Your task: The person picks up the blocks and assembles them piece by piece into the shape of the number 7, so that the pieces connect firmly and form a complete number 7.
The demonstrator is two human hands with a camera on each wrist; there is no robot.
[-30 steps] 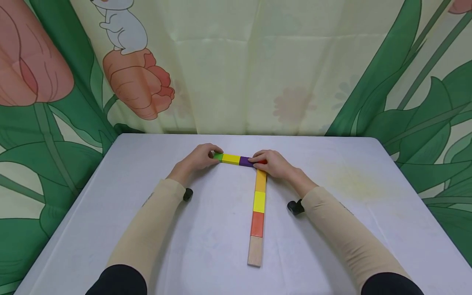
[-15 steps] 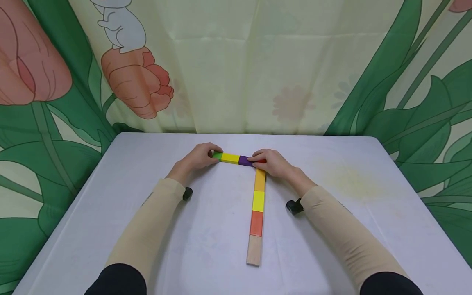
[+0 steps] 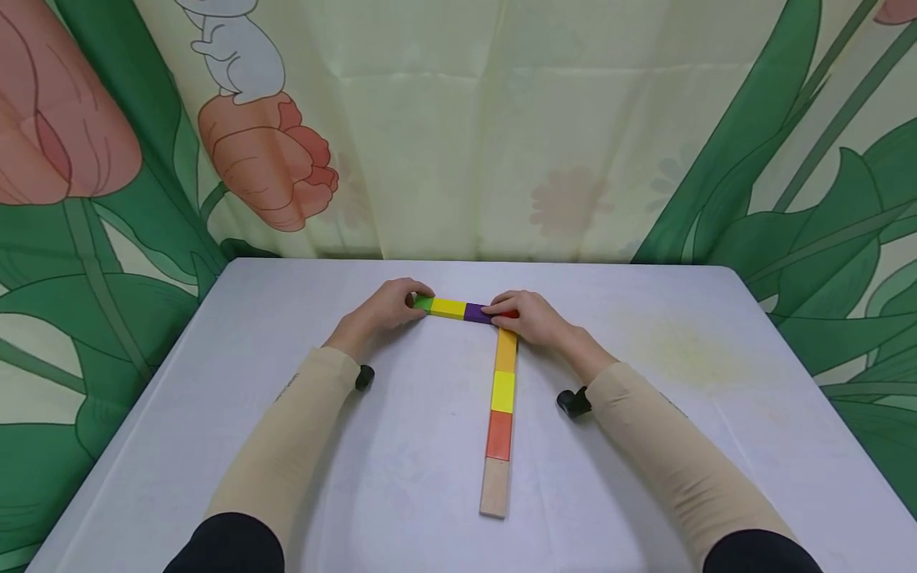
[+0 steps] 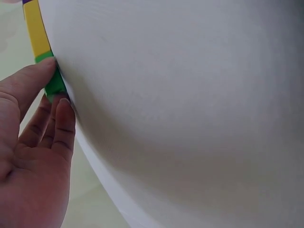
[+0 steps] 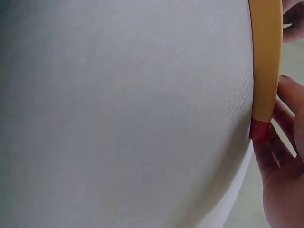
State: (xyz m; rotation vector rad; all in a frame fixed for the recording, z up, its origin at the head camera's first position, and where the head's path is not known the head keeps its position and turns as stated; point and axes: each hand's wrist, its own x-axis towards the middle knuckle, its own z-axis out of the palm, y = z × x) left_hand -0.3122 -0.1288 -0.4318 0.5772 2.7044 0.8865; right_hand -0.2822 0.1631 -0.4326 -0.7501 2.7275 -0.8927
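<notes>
In the head view, a short row of wooden blocks lies across the far part of the table. My left hand (image 3: 387, 305) pinches the green block (image 3: 424, 304) at its left end; the left wrist view shows thumb and fingers on that green block (image 4: 56, 84). Rightward follow a yellow block (image 3: 448, 309) and a purple block (image 3: 477, 313). My right hand (image 3: 533, 317) grips the red block (image 3: 509, 313) at the right end, partly covered by fingers. In the right wrist view, fingers curl around this red block (image 5: 259, 130), beside the orange block (image 5: 267, 61).
From the red block a column runs toward me: the orange block (image 3: 505, 352), another yellow block (image 3: 503, 391), an orange-red block (image 3: 499, 435) and a plain wood block (image 3: 494, 488). A white cloth covers the table (image 3: 401, 446). Behind hangs a printed curtain (image 3: 458, 159).
</notes>
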